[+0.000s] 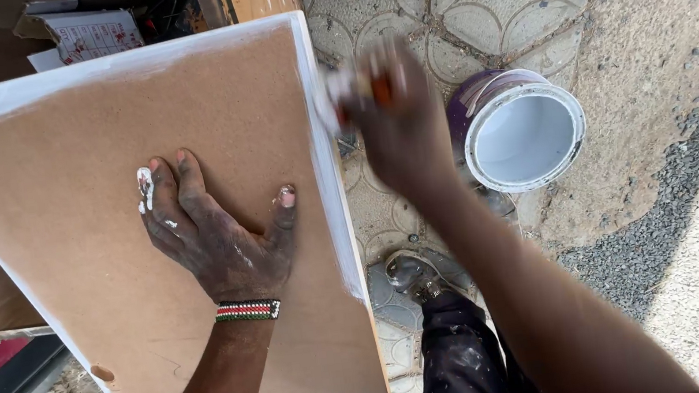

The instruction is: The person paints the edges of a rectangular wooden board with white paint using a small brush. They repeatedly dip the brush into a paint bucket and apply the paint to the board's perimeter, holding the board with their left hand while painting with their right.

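Brown fibreboard panel (108,253) with white-painted edges fills the left of the head view, and the left hand (216,231) lies flat and released on it, fingers spread and flecked with paint. The right hand (393,120), blurred, is clenched around a paintbrush (346,95) at the panel's right edge, near an open bucket of white paint (524,131) on the patterned paving.
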